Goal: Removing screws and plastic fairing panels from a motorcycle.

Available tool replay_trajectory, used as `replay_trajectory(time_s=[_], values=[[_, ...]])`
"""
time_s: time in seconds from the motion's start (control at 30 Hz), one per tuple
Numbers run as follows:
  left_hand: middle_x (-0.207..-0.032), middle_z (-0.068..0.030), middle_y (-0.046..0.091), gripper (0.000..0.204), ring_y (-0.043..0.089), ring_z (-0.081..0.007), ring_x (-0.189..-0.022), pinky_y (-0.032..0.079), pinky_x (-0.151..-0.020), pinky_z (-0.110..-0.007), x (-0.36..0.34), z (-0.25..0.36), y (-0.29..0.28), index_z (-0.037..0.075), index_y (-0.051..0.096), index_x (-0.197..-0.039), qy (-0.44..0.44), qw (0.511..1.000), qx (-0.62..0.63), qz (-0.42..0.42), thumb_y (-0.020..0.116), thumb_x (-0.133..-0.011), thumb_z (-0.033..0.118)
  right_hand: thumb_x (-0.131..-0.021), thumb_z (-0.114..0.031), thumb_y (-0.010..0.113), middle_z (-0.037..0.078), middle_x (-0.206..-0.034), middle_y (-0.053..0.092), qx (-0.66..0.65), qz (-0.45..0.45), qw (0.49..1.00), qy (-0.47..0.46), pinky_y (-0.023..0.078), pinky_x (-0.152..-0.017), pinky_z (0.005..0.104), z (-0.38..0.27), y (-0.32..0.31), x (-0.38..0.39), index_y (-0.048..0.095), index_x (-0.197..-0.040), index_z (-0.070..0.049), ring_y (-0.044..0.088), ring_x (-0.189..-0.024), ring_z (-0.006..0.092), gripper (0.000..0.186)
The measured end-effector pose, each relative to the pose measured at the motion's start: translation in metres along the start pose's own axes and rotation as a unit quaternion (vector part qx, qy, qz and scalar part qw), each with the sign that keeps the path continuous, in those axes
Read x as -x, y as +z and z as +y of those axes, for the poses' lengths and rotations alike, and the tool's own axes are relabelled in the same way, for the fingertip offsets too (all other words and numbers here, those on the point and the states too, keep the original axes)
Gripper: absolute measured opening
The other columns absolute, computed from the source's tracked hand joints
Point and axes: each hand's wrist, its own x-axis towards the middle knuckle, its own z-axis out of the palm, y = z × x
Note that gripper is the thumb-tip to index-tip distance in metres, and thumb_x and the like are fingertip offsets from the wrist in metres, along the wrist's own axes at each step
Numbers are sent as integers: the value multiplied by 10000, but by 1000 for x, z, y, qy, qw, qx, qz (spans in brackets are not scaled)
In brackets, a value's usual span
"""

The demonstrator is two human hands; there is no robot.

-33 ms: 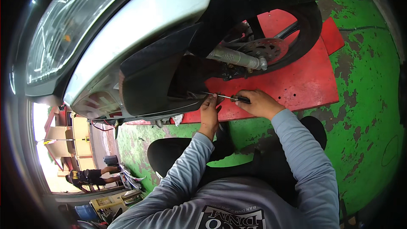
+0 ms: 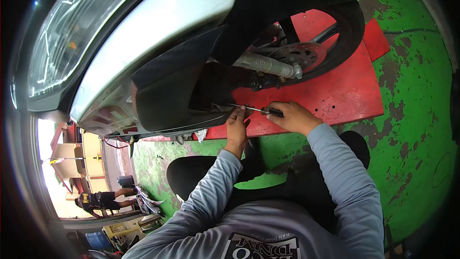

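A screwdriver (image 2: pixel 275 112) with a dark handle lies almost level in front of me, its thin metal shaft aimed left. My right hand (image 2: pixel 293 116) is closed around the handle. Near the tip, my left hand (image 2: pixel 236 127) pinches the shaft between thumb and fingers. The tip shows just past those fingers, beside the dark lower body panel (image 2: pixel 165 93) of a motorbike. Whether it touches anything there is too dark to tell. Above my hands are the bike's front fork (image 2: pixel 266 64), brake disc (image 2: pixel 301 56) and front wheel (image 2: pixel 352 33).
The bike stands over a red platform (image 2: pixel 354 91) on a worn green floor (image 2: pixel 402 163). A headlight (image 2: pixel 72 33) and white fairing (image 2: pixel 167 14) fill the upper left. Red wires (image 2: pixel 115 138) hang below the bike's front. At far left a person (image 2: pixel 103 200) is near a doorway.
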Motion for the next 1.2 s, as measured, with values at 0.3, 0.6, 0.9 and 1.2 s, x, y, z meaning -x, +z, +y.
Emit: replay_trajectory(time_s=[0.3, 0.6, 0.9, 1.2], values=[[-1177, -16, 715, 222, 622, -153, -1146, 419, -933, -428, 0, 5, -3, 151, 613, -1132, 3, 1000, -12, -4, 582, -1022, 342, -946, -373, 640, 161, -1029, 721, -24, 21, 999, -9, 525, -862, 447, 9, 8, -1, 665, -1153, -75, 683, -946, 361, 364], [-1177, -30, 720, 167, 623, -152, -1145, 405, -940, -448, -4, 6, -3, 174, 588, -1106, 5, 1000, 6, -11, 585, -1015, 314, -957, -340, 655, 164, -1018, 716, -127, -33, 990, 42, 518, -859, 386, 13, 10, -7, 689, -1143, -52, 686, -961, 301, 344], [-1175, -45, 718, 161, 644, -148, -1095, 437, -901, -415, -5, 7, -3, 159, 584, -1097, -1, 1000, 7, -19, 577, -1017, 299, -947, -349, 649, 168, -959, 713, -109, -26, 993, 23, 518, -785, 409, 5, -2, -6, 694, -1097, -37, 684, -859, 321, 349], [-1151, -54, 713, 158, 663, -152, -1014, 466, -876, -403, -7, 3, -3, 137, 583, -1110, 8, 1000, 23, -8, 568, -1025, 268, -961, -363, 636, 132, -891, 712, -98, -27, 994, 28, 527, -662, 396, 4, 1, -10, 695, -1088, -56, 675, -730, 253, 337]])
